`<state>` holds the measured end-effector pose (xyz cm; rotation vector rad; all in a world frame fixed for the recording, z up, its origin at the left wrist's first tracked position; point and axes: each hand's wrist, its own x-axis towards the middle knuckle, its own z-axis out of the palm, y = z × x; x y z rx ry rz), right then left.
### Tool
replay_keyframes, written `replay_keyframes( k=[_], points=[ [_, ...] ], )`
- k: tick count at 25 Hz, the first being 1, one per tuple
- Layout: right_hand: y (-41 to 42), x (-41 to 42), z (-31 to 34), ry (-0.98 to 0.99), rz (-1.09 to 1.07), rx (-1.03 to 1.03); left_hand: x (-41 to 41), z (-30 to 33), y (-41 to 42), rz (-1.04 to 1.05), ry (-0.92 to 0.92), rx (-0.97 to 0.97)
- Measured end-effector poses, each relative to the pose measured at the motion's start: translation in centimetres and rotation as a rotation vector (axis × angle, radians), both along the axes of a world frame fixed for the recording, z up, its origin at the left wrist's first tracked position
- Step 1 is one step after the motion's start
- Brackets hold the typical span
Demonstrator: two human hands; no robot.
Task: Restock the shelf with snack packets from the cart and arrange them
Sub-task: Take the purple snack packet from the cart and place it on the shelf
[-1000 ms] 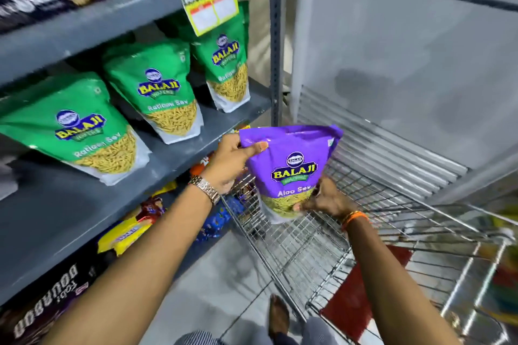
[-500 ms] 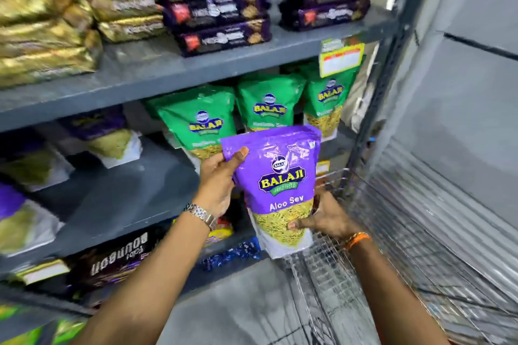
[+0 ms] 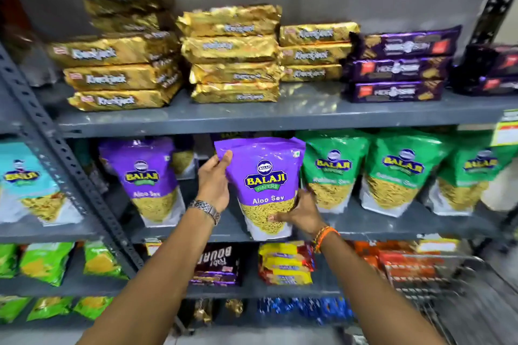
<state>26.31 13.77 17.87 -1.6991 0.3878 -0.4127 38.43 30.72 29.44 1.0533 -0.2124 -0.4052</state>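
A purple Aloo Sev packet [image 3: 263, 176] is held upright in front of the middle shelf [image 3: 392, 228], in the gap between another purple packet [image 3: 145, 176] and the green packets [image 3: 333, 171]. My left hand [image 3: 214, 182] grips its upper left corner. My right hand [image 3: 300, 214] holds its lower right side. The packet's bottom edge hangs just past the shelf's front lip. The wire cart [image 3: 437, 288] shows at the lower right, blurred.
Gold and dark purple biscuit packs [image 3: 232, 56] are stacked on the upper shelf. A light blue packet [image 3: 25, 182] stands in the left bay beyond a slanted grey upright [image 3: 70, 171]. Biscuit packs [image 3: 283, 263] and green bags fill the lower shelves.
Both hands have lifted the purple packet from over the cart up and left to the middle shelf. My view has swung from the cart to face the shelves.
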Motion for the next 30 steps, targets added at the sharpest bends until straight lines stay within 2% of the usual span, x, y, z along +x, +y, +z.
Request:
replay_keyframes(
  k=[3,9,11,13,15,18,20,22,30],
  points=[
    [0.9,5.7,-0.4,-0.037,-0.005,0.011,4.5,0.0,0.7,0.059,-0.004,0.012],
    [2.2,9.8,-1.5,-0.049,0.012,0.068,10.2,-3.3,0.6,0.069,-0.038,0.074],
    [1.9,10.3,-1.1,-0.104,0.046,0.169,10.8,-3.9,0.6,0.085,-0.082,0.084],
    [1.1,10.6,0.7,-0.246,0.028,0.321,10.5,-4.9,1.0,0.063,-0.143,0.102],
    [0.2,11.0,3.4,-0.384,0.012,0.394,9.9,-7.7,1.7,-0.02,-0.215,0.229],
    [-0.4,12.0,5.7,-0.451,0.011,0.362,9.0,-14.6,2.4,-0.168,-0.295,0.462],
    [-0.6,13.1,5.9,-0.478,-0.057,0.354,9.4,-18.6,1.7,-0.136,-0.389,0.56],
    [-0.6,13.8,5.9,-0.501,-0.104,0.346,10.0,-20.9,1.3,-0.068,-0.435,0.573],
    [1.1,15.1,6.4,-0.49,-0.081,0.366,10.5,-19.7,3.0,-0.035,-0.457,0.588]
  ],
)
